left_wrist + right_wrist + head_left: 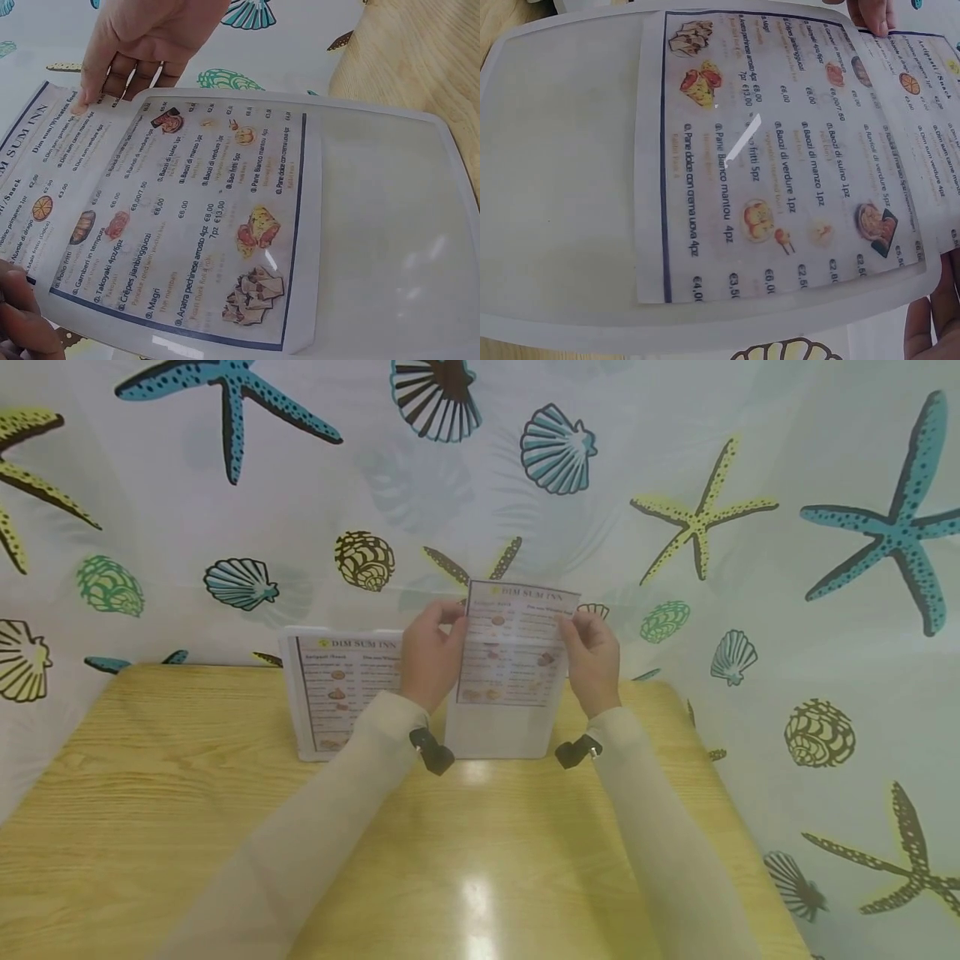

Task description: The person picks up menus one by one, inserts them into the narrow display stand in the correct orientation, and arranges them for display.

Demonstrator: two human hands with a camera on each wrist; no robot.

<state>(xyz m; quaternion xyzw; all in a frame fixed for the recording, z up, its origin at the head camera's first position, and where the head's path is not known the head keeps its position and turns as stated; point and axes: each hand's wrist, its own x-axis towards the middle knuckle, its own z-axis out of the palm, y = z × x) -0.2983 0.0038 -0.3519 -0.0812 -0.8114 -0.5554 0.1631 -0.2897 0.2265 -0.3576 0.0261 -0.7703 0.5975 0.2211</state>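
Observation:
A printed menu sheet headed DIM SUM INN stands partly inside a clear, pale-rimmed menu holder. Its top sticks out above the holder, while the sleeve's lower part has no print behind it. At the sheet's upper left edge, my left hand pinches it between thumb and fingers. My right hand pinches the opposite edge, thumb on the front. The left wrist view shows the right hand's curled fingers behind the sheet. In the right wrist view, the holder's rounded rim overlaps the sheet.
Just left, partly behind my left hand, a second menu holder contains a similar menu. Both holders are on a wooden table. Behind and to the right hangs a white sheet printed with starfish and shells. A dark wrist camera sits on my left wrist.

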